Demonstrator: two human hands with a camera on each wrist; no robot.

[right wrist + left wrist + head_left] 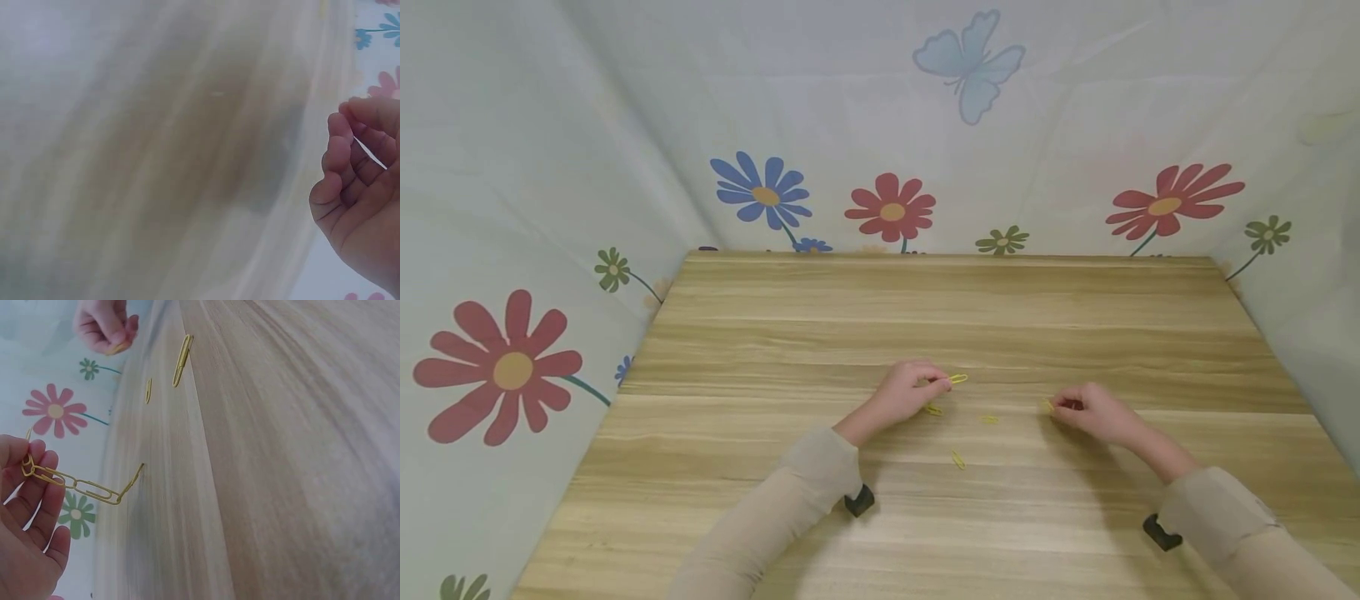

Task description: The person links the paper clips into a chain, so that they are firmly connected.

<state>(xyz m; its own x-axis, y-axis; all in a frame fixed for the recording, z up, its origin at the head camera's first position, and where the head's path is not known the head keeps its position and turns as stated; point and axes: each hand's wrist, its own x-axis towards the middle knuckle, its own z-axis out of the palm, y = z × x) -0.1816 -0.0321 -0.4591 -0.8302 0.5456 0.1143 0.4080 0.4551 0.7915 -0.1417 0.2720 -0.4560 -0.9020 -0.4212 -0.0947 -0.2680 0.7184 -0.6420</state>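
My left hand (pixel 913 390) pinches one end of a chain of yellow paper clips (pixel 94 489) between thumb and fingers. Several linked clips droop from it, the far one reaching down to the wooden table. Over to the right, my right hand (pixel 1093 412) pinches a single yellow paper clip (pixel 1048 407) at its fingertips; in the right wrist view that clip is hidden behind the right hand (pixel 362 175). Between and below the hands, two loose yellow paper clips lie apart, one farther back (pixel 990 419) and one nearer the front (pixel 958 459).
The wood-grain tabletop (pixel 925 317) spreads around both hands. A white curtain with printed flowers and a butterfly (pixel 820 100) hangs along its back and sides. A black strap piece (pixel 860 500) shows under the left sleeve, and another (pixel 1162 533) under the right.
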